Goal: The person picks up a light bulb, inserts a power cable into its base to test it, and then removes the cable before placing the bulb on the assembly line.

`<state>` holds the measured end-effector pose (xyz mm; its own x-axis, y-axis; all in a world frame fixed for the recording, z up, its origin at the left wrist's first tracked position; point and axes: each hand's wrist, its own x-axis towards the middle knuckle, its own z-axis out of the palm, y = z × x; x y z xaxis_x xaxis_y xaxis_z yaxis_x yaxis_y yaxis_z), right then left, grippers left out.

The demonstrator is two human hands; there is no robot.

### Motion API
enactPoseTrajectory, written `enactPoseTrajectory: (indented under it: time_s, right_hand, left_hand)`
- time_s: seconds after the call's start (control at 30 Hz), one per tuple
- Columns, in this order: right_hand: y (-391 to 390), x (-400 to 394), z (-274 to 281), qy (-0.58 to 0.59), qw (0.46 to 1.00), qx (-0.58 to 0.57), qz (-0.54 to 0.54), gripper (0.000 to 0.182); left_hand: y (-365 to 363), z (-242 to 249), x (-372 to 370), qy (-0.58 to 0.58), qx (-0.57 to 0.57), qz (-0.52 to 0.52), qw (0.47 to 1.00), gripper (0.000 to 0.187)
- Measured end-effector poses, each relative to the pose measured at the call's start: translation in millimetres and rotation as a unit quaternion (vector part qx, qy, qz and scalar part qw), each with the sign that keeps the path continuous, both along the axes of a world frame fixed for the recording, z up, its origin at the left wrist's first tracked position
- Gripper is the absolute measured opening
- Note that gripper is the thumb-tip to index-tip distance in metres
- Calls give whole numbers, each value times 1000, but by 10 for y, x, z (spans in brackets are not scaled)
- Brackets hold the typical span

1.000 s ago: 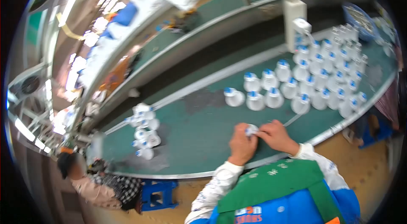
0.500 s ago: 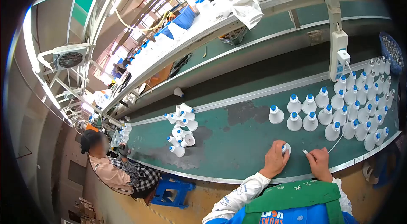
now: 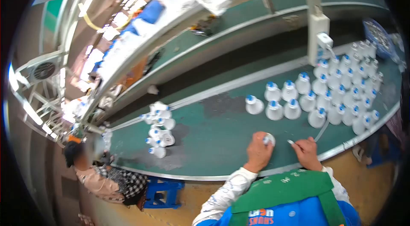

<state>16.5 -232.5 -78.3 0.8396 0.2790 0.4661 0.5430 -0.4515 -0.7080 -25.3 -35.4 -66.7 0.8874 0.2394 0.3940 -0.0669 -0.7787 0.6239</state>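
Observation:
My left hand is closed around a white bulb-shaped piece at the front part of the green table. To its right, my right hand pinches the end of a white cable, its small plug tip pointing left towards the piece. The two hands are apart. Beyond them stand many white cone-shaped pieces with blue tips, the nearest a lone one and another.
A power strip hangs on a post. A blue basket of small parts sits at the far right. White pieces lie clustered on the table's left. A seated person is beside a blue stool.
The whole view has shifted, so table and pieces appear further left and are somewhat blurred. My left hand still holds the white piece and my right hand the cable.

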Motion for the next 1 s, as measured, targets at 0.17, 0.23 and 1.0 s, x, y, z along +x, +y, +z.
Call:
enactPoseTrajectory:
  time_s: [0.17, 0.23, 1.0]
  right_hand:
    - [-12, -12, 12, 3, 1000, -12, -11, 15]
    - [-8, -1, -4, -11, 1000, 7, 10, 15]
    - [-30, -5, -29, -15, 1000, 2, 5, 13]
  left_hand:
    - [29, 7, -22, 52, -42, -29, 997, 41]
    - [33, -7, -13, 5, 1, -16, 1000, 41]
    - [142, 106, 277, 11, -40, -33, 999, 39]
